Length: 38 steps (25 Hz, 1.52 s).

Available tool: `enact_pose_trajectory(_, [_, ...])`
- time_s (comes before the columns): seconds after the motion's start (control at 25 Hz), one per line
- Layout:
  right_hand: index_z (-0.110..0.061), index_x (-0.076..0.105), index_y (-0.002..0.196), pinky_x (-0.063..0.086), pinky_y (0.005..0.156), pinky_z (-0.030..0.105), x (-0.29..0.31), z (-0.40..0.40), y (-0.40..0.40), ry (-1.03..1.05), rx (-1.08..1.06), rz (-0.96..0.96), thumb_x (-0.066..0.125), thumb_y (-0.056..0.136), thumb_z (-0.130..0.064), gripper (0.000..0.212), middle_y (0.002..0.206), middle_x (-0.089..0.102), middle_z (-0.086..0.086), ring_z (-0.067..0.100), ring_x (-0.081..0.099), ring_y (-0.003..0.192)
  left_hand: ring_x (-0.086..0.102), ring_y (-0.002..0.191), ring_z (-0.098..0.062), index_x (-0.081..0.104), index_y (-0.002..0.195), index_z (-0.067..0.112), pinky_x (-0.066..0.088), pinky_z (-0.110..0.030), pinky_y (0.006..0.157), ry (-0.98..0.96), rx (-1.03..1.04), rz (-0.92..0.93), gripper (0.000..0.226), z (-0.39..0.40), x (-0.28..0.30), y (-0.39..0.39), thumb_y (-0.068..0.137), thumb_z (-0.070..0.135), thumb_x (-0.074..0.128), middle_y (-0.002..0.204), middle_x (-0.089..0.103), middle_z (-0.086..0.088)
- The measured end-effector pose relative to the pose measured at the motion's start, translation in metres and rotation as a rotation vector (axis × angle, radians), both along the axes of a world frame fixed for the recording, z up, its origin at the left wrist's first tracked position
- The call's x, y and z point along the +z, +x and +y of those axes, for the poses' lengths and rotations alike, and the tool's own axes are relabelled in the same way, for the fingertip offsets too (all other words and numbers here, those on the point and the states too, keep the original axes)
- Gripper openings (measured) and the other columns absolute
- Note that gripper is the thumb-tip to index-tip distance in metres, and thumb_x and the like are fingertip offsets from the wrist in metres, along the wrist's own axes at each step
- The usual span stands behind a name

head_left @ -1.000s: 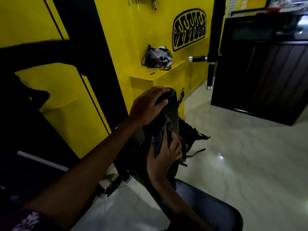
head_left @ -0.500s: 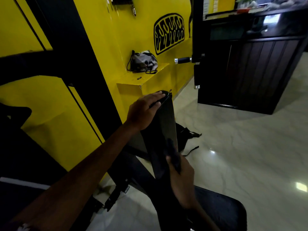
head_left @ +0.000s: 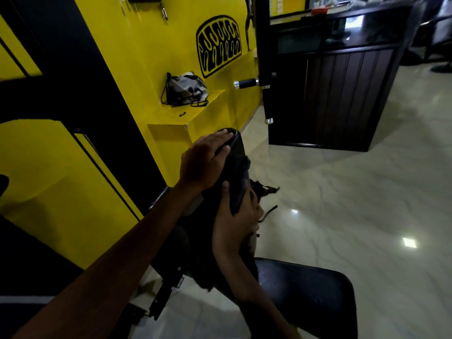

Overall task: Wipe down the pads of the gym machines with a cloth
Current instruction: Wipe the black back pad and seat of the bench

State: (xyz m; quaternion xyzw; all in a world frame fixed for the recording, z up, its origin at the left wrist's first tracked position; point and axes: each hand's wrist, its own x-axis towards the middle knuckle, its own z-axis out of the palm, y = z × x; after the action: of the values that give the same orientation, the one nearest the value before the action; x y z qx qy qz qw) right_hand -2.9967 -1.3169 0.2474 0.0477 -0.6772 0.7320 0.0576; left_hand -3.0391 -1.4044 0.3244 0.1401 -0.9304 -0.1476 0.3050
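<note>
The upright black back pad (head_left: 236, 143) of a gym bench stands in front of me, with its black seat pad (head_left: 308, 289) below. My left hand (head_left: 204, 162) rests on the pad's top edge, fingers laid across it. My right hand (head_left: 234, 223) grips a dark cloth (head_left: 241, 177) and presses it against the pad's face, about halfway up. The bunched cloth sticks up above my thumb. Most of the pad's lower face is hidden behind my right hand and forearm.
A yellow wall with black machine frames (head_left: 80, 77) runs along the left. A patterned bag (head_left: 186, 90) lies on a yellow ledge (head_left: 171, 118). A dark bag with straps (head_left: 265, 192) lies on the glossy floor behind the pad. A dark wooden counter (head_left: 342, 94) and a chrome-tipped handle (head_left: 245, 83) stand at right.
My right hand slid down the pad with the cloth, then came back up to mid-height. My left hand stayed on the pad's top.
</note>
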Motion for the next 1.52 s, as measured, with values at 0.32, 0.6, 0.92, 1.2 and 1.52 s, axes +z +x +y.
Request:
enact_pose_trajectory(0.32, [-0.024,0.04,0.141,0.039,0.097,0.037,-0.026,0.003,-0.011,0.161,0.042,0.251,0.03,0.089,-0.066,0.068,0.139,0.046,0.006,0.023,0.043,0.125,0.046,0.129,-0.014,0.058,0.129,0.022,0.037,-0.027,0.101,-0.047,0.037,0.0,0.051,0.003,-0.002,-0.001,0.086,0.04,0.036,0.138,0.053,0.004])
enact_pose_trajectory(0.6, [-0.019,0.047,0.134,0.044,0.089,0.035,-0.017,0.018,-0.082,0.163,0.29,0.044,0.044,0.095,-0.048,0.048,0.12,0.052,0.002,0.022,0.054,0.112,0.049,0.127,-0.015,0.06,0.127,0.021,0.043,-0.03,0.1,-0.052,0.033,0.036,0.048,0.003,-0.003,0.0,0.086,0.034,0.037,0.135,0.055,0.002])
enact_pose_trajectory(0.92, [-0.023,0.048,0.134,0.044,0.085,0.032,0.001,0.021,-0.077,0.207,0.323,0.215,0.036,0.089,-0.057,0.057,0.116,0.047,-0.003,0.017,0.053,0.107,0.05,0.126,-0.014,0.061,0.126,0.019,0.041,-0.028,0.1,-0.053,0.038,0.052,0.047,0.008,-0.001,0.002,0.085,0.03,0.039,0.134,0.056,0.002])
enact_pose_trajectory(1.2, [-0.026,0.048,0.133,0.045,0.083,0.031,0.002,0.021,-0.067,0.246,0.336,0.319,0.029,0.081,-0.064,0.068,0.126,0.043,-0.002,0.014,0.053,0.104,0.049,0.126,-0.014,0.061,0.126,0.018,0.043,-0.028,0.099,-0.041,0.029,0.05,0.048,0.008,0.001,0.003,0.085,0.029,0.038,0.134,0.056,0.002])
enact_pose_trajectory(1.52, [-0.024,0.046,0.136,0.043,0.086,0.033,0.009,0.011,-0.109,0.249,0.352,0.136,0.039,0.094,-0.052,0.051,0.116,0.045,0.001,0.02,0.053,0.104,0.051,0.124,-0.013,0.062,0.124,0.02,0.041,-0.024,0.094,-0.078,0.05,0.043,0.047,0.009,0.0,0.004,0.085,0.031,0.04,0.133,0.057,0.003])
